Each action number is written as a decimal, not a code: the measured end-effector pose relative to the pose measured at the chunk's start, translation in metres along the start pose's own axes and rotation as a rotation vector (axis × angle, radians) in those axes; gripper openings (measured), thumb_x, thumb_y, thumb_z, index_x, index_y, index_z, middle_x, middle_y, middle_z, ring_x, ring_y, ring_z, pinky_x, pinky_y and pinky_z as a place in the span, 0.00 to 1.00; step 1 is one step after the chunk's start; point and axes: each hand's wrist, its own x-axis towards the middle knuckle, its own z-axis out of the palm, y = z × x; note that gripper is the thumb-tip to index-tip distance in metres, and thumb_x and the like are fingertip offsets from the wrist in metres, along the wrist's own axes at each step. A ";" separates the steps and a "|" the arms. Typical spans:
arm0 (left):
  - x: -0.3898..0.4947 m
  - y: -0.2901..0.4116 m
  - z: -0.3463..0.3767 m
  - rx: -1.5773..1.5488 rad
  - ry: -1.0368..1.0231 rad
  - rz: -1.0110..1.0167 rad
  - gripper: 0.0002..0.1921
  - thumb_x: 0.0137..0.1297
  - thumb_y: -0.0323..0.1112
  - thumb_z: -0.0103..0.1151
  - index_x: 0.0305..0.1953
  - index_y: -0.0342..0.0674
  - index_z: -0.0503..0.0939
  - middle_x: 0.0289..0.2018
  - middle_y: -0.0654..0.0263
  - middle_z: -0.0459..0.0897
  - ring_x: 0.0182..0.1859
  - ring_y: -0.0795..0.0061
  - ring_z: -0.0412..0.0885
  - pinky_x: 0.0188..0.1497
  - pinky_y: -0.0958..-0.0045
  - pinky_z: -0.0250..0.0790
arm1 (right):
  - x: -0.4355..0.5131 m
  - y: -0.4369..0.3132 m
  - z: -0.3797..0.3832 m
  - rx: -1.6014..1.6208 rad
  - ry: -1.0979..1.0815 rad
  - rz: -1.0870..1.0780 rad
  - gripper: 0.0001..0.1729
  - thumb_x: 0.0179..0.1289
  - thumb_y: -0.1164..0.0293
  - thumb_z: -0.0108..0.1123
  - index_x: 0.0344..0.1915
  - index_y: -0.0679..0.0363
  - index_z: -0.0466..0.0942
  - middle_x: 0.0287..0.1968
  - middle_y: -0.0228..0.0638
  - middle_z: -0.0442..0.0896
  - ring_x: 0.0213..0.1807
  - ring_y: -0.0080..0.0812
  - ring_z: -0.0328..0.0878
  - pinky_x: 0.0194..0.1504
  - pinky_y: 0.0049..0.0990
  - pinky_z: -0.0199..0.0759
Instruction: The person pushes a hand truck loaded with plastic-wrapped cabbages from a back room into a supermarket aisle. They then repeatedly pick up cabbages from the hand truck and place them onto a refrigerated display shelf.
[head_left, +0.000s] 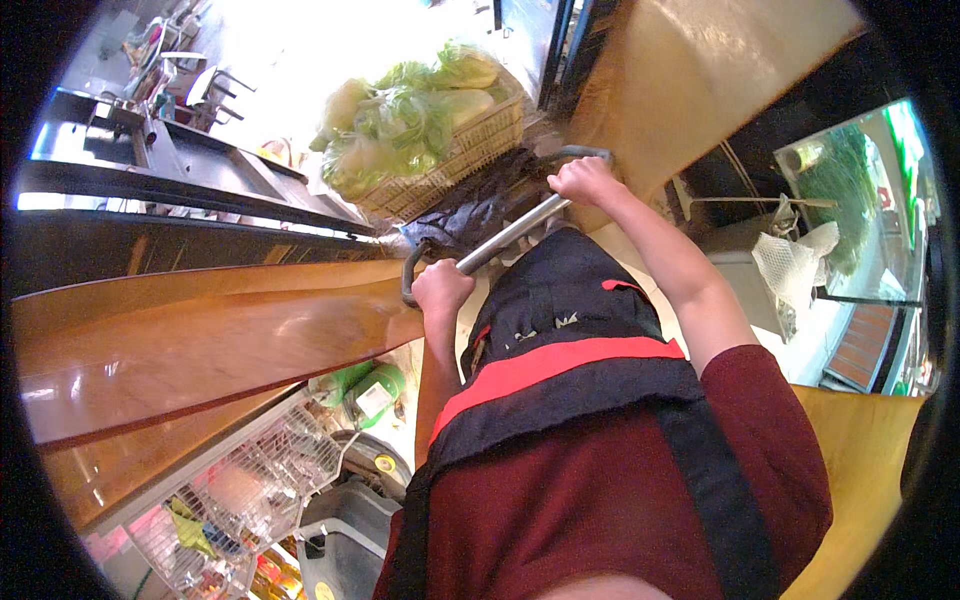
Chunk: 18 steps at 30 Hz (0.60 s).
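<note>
Both of my hands grip the metal push handle (504, 235) of a cart. My left hand (442, 286) is closed around its left end, by a dark curved corner. Near the other end, my right hand (586, 180) wraps the bar beside a second curved corner. Beyond the handle stands a yellow plastic crate (450, 161), piled with leafy green cabbages (412, 112) in clear plastic bags. Dark, crumpled material (480, 206) lies between the crate and the handle; the cart's bed is hidden.
Brown glossy counters flank me, one on the left (210, 330) and one at the upper right (675, 82). At lower left are wire baskets (262, 480) and grey plastic bins (345, 532). Folding chairs (206, 90) stand at upper left. A glass case (855, 210) holding greenery is at right.
</note>
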 end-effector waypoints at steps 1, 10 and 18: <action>0.000 0.000 0.000 -0.006 -0.009 0.005 0.11 0.46 0.41 0.55 0.30 0.45 0.83 0.29 0.54 0.83 0.35 0.54 0.83 0.38 0.59 0.74 | 0.000 0.001 0.000 -0.002 0.007 0.008 0.26 0.64 0.57 0.37 0.24 0.59 0.80 0.31 0.47 0.83 0.35 0.49 0.81 0.38 0.44 0.73; 0.000 0.001 -0.001 0.000 0.012 0.001 0.11 0.46 0.39 0.55 0.28 0.44 0.84 0.28 0.54 0.83 0.34 0.54 0.83 0.37 0.59 0.75 | 0.000 -0.006 -0.014 0.027 -0.091 0.092 0.30 0.63 0.52 0.35 0.33 0.60 0.82 0.40 0.48 0.83 0.43 0.47 0.80 0.46 0.42 0.72; 0.000 -0.003 0.007 -0.019 0.059 0.028 0.11 0.46 0.38 0.53 0.28 0.43 0.83 0.28 0.53 0.83 0.34 0.53 0.83 0.37 0.59 0.74 | 0.002 0.000 -0.003 -0.044 -0.074 0.033 0.28 0.64 0.53 0.35 0.32 0.59 0.82 0.38 0.48 0.83 0.42 0.46 0.81 0.44 0.42 0.73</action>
